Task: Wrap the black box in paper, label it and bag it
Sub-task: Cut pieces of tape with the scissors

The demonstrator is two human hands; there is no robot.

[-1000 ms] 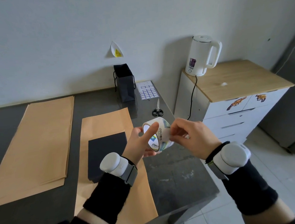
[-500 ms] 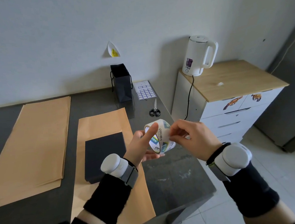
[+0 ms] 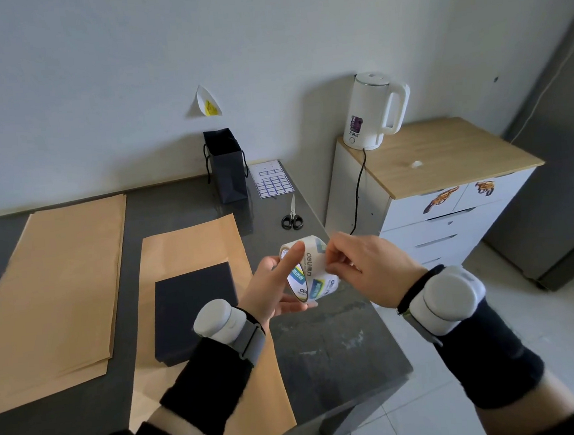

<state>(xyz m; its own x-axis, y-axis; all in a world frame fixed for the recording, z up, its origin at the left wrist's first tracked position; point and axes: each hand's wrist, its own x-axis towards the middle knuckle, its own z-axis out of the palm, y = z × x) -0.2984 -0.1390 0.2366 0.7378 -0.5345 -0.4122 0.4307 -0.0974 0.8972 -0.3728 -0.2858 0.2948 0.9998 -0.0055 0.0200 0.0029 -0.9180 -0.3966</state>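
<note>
L hand (image 3: 270,287) grips tape roll (image 3: 312,273); R hand (image 3: 368,269) pinches roll's edge at 3 o'clock. Black box (image 3: 193,310) lies on brown paper (image 3: 192,248), 9 o'clock of hands; bag (image 3: 225,163) at 12.

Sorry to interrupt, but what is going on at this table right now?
A person's left hand holds a tape roll while the right hand picks at its end. The black box lies unwrapped on a brown paper sheet on the table. The black bag, label sheet and scissors sit behind.
</note>
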